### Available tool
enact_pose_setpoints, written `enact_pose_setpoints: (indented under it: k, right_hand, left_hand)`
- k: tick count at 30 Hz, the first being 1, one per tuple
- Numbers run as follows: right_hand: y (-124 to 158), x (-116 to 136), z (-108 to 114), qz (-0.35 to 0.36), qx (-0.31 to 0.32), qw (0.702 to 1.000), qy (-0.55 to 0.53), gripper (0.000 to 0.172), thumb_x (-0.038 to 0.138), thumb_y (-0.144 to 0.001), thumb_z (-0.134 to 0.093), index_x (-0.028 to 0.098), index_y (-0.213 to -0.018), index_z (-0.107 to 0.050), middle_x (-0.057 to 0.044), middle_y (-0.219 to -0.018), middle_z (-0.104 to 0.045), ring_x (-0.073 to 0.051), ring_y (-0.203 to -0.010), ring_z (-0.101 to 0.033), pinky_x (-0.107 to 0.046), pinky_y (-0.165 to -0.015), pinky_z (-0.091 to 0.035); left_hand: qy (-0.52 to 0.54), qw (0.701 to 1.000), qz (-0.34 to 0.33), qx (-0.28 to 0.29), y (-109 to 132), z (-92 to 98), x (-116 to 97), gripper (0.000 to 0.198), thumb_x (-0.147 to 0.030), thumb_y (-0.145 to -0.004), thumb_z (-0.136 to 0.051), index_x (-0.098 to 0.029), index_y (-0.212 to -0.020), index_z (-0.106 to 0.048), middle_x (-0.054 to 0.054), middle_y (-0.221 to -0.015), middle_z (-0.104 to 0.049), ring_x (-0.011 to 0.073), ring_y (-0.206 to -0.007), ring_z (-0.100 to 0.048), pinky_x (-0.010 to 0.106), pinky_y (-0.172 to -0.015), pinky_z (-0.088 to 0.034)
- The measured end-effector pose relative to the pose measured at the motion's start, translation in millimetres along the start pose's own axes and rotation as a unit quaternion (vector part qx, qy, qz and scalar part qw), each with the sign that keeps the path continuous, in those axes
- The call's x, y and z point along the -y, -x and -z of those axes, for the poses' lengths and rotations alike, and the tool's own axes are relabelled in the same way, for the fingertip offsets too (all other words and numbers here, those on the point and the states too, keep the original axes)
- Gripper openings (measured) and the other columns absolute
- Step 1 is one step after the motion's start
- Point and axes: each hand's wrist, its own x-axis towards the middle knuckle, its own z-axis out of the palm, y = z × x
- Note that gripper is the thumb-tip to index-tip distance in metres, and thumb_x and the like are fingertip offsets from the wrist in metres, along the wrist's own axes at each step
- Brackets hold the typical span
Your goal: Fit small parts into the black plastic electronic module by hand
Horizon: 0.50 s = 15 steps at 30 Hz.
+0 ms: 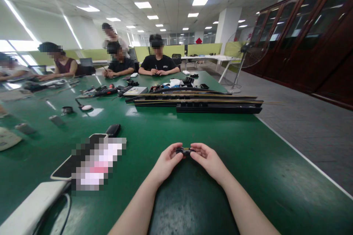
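Both my hands meet over the near part of the green table (149,132), holding one small dark part (186,151) between them. The part is black with a brownish strip on top; its exact kind is too small to make out. My left hand (171,158) grips its left end between thumb and fingers. At the right end, my right hand (205,157) has its thumb and curled fingers closed on the same part. The fingertips hide both ends of it.
Long black rails (220,108) with thin brass-coloured rods lie across the table ahead. To the left are a phone (79,154), a white box (33,205) with a cable, and grey cylinders (56,119). Several people sit around the far side; a fan (244,48) stands right.
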Motion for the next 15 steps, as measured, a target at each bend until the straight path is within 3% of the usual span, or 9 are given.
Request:
enact_pose_setpoints:
  k: [15]
  right_hand:
    - [0.9,0.9,0.3,0.000,0.003,1.000,0.008,0.035,0.036,-0.066,-0.067,0.017,-0.094,-0.058,-0.007,-0.094,-0.066,-0.019,-0.089,-0.061,-0.037,-0.088,-0.044]
  left_hand:
    - [0.003,1.000,-0.001,-0.002,0.4,-1.5,-3.9,0.047,-0.035,-0.068,-0.064,-0.014,-0.107,-0.050,0.008,-0.099,-0.060,0.0168,-0.087,-0.058,0.033,-0.088,-0.040]
